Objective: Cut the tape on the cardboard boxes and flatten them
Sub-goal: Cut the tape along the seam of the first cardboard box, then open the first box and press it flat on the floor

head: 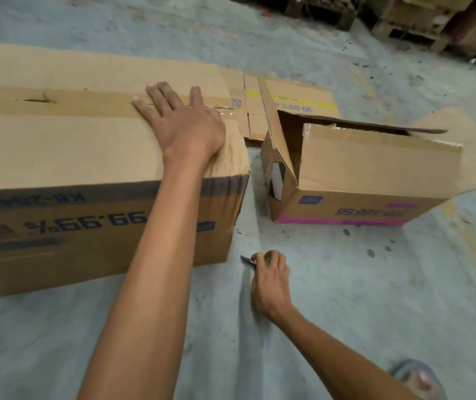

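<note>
The left hand (pixel 184 122) lay flat, fingers spread, on the taped seam (pixel 86 101) of the big box (pixel 57 157). At five o'clock from it, the right hand (pixel 270 281) pinched a cutter (pixel 247 260) with curled fingers; the opened box (pixel 360 174) sat at its one o'clock.

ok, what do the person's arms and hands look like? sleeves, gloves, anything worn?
Both arms are bare to the frame edge, no sleeves in view. The left hand and right hand have no gloves; no watch, ring or wristband shows. Only worn item visible: a grey sandal at lower right.
</note>
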A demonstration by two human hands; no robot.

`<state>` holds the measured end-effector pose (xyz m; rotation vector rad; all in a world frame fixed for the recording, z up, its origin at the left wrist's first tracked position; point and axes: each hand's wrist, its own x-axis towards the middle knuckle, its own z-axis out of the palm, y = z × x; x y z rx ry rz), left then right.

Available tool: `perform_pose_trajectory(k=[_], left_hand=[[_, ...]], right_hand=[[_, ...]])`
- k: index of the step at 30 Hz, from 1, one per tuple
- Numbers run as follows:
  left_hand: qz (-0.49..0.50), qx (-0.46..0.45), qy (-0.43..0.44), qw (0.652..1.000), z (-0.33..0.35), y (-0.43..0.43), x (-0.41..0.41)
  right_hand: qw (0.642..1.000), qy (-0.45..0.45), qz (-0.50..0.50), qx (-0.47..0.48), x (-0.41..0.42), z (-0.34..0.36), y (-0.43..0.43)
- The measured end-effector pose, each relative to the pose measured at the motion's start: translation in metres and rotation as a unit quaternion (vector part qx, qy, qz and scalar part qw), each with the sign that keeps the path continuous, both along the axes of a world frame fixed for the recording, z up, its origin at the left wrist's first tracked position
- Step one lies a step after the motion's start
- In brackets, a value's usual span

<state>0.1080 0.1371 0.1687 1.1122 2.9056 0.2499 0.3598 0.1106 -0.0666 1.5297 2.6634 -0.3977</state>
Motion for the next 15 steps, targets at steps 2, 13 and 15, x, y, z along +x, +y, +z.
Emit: perform_pose_trajectory(k=[2, 13, 15], left_hand=[[0.006, -0.002, -0.009, 1.0, 0.001, -0.001, 0.002], [0.047, 0.062, -0.053, 0.996, 0.009, -0.04, -0.046], [0.096, 0.056, -0.048, 0.993, 0.014, -0.061, -0.071]], right_hand=[[1.0, 0.016, -0.005, 0.021, -0.005, 0.003, -0.001], [0.812, 0.495, -0.145, -0.272, -0.096, 0.202, 0.063], [0.851, 0.449, -0.069, -0.264, -0.117, 0.236, 0.067]])
